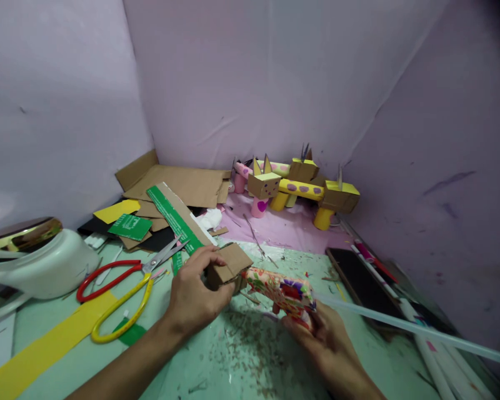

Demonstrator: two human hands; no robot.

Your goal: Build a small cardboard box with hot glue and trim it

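Box (233, 260), plain brown cardboard, sits near the middle of the table (170, 364), in the left hand. At far left stands a white pot (62, 269), with a yellow strip (52, 341) running along the table in front of it. Scissors (147, 269) with one red and one yellow handle lie partly over that strip, blades a little apart. Behind them are a green scrap (130, 226), a brown sheet (187, 183) and a long green strip (175, 219). The left hand (198, 289) grips the box, thumb on its near side and fingers at its left. Farther back stand a pink figure (264, 186) and a yellow figure (302, 190), both with boxy heads. The right hand (327, 333) is closed round the handle of a flowered glue gun (275, 284), its nozzle pointing left at the box; whether they touch, I cannot tell. A pale glue stick (400, 318) juts rightward from its back, passing in front of a dark phone (360, 280).
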